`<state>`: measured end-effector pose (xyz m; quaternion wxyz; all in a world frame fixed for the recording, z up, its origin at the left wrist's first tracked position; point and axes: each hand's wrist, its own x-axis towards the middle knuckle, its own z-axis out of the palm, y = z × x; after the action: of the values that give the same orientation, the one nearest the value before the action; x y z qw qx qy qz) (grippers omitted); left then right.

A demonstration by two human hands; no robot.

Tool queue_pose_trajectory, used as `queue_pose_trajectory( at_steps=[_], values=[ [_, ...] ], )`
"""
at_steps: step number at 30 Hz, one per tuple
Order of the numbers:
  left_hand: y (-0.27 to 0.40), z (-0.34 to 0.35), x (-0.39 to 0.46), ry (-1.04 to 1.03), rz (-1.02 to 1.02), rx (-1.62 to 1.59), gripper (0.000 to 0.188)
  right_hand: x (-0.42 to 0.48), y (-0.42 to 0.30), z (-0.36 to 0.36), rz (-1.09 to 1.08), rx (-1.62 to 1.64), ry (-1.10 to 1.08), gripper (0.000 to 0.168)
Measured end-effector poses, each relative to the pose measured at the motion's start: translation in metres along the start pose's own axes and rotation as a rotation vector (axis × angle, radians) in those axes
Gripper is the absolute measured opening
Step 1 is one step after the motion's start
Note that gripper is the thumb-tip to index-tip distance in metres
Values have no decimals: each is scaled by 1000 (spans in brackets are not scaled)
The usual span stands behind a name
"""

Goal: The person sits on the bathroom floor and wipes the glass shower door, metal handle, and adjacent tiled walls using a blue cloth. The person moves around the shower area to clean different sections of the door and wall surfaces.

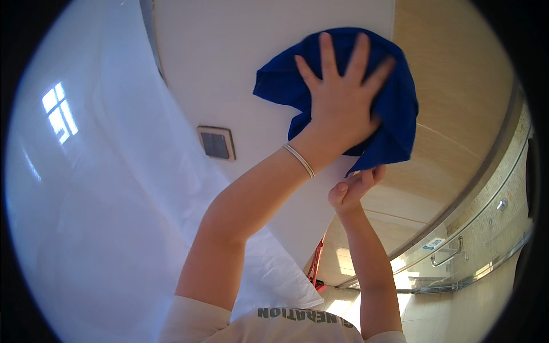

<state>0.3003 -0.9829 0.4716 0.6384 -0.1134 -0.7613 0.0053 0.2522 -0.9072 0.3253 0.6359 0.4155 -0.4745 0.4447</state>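
Observation:
My left hand (343,94) is spread flat on a blue cloth (396,111), its back towards me and fingers apart. The cloth lies bunched and folded against a white wall (240,47), near where beige tiles begin. A thin bracelet (299,160) circles the left wrist. Below the cloth's lower edge is my right hand (354,188), thumb bent and fingers reaching up to the edge. Its fingertips are partly hidden, so whether they pinch the fabric cannot be seen.
A dark double wall switch (215,145) sits left of my left forearm. Glossy white sheeting (128,193) covers the left side. Beige wall tiles (454,85) lie right, with a curved glass shower enclosure (467,227) and chrome handle (448,255). A red object (316,261) stands low behind the wall edge.

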Motion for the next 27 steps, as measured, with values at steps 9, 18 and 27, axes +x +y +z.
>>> queue_pose_trajectory(
  at_steps=[9,18,27],
  values=[
    [-1,-3,-39,-198,443,110,27,-22,-1,-2,43,-80,-22,56],
    [-6,2,73,-47,423,182,32,-16,-2,-6,12,-231,-162,54],
    [-3,-9,-82,-485,394,-13,21,-24,0,-4,-35,18,-125,49]
  ],
)
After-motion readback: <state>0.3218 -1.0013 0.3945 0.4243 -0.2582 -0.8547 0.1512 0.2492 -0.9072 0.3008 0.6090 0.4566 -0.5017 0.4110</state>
